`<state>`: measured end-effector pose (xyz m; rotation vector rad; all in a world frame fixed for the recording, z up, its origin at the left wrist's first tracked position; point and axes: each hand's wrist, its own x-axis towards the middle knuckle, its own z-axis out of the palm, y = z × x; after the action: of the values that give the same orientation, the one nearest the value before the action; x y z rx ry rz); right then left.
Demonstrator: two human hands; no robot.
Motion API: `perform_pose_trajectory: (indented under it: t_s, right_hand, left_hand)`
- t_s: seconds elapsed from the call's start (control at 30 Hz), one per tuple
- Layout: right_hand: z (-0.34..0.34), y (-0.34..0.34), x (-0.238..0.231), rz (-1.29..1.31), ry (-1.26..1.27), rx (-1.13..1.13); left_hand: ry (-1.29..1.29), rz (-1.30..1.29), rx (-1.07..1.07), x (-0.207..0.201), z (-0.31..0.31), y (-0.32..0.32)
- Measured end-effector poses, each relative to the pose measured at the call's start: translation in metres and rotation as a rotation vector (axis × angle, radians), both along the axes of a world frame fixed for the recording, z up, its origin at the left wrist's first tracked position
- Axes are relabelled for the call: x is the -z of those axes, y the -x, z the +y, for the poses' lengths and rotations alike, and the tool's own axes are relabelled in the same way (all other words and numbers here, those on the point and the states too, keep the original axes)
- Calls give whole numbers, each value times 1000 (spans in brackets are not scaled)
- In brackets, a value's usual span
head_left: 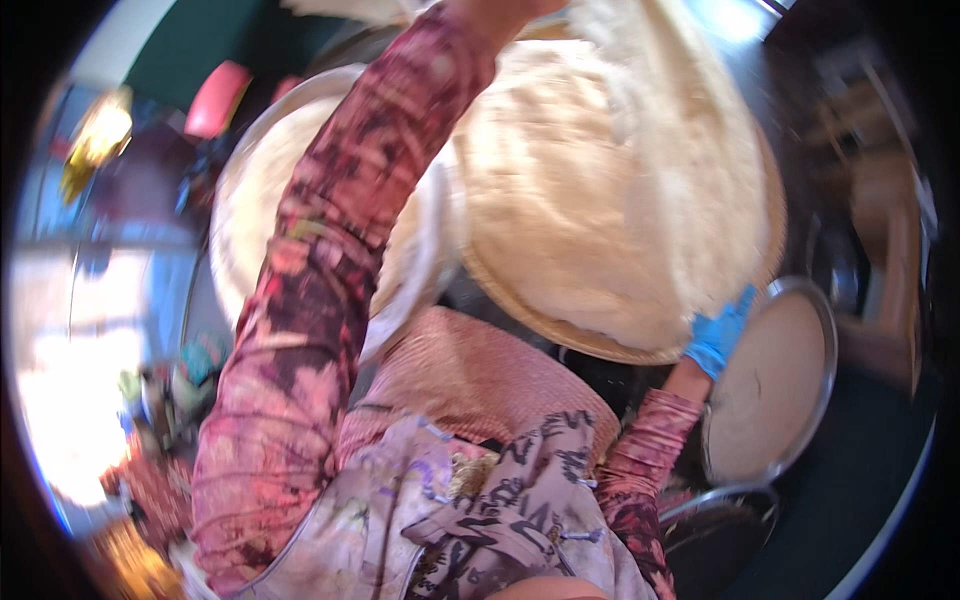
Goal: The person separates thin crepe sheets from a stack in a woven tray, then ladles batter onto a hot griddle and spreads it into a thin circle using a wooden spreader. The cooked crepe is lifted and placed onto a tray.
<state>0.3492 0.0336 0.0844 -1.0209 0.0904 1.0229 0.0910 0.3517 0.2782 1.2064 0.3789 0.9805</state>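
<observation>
At far left, a bright area and blurred clutter are seen, with a yellow thing point(75, 178) higher up and a pink-red rounded thing point(217, 98) farther in. Next, a round pan point(217, 240) is filled with something pale point(262, 175); it is partly covered from view by the patterned left sleeve point(330, 240), which is stretched diagonally up across it. Below, right in front of the body, a pink woven-looking piece point(475, 365) is seen. The left hand point(512, 9) is cut off by the top edge, by the top of the pale sheet point(690, 160); its fingers are not shown, so opening and hold cannot be told. In the middle, a large round tan-rimmed tray point(560, 336) is covered by a pale, uneven layer point(560, 180), and the sheet is draped over its right part, from the top edge down to the lower right rim. There the right hand point(722, 335), blue-gloved, is placed at the sheet's lower end; its fingers are blurred, and whether the sheet is pinched or only touched cannot be told. Just beside it, a round metal-rimmed pan point(831, 350) holds something grey-beige point(768, 385); below that, a darker round pan point(715, 545) is partly seen. At far right, brownish wooden-looking pieces point(885, 240) are blurred.
</observation>
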Motion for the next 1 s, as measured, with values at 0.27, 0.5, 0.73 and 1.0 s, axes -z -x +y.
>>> perform_pose_trajectory:
  t_s: [0.27, 0.5, 0.73, 1.0]
  right_hand:
    - [94, 150, -63, -1480, -87, -408]
    - [133, 335, -76, -199, -339, -832]
    - [124, 400, 23, -357, -98, -1006]
    - [119, 404, 64, -552, 51, -1117]
  left_hand:
    - [103, 90, -516, -64, -78, 357]
    - [304, 116, -887, 36, -233, 575]
    - [797, -46, -1043, 207, -343, 615]
    - [900, 290, -1273, 307, -378, 606]
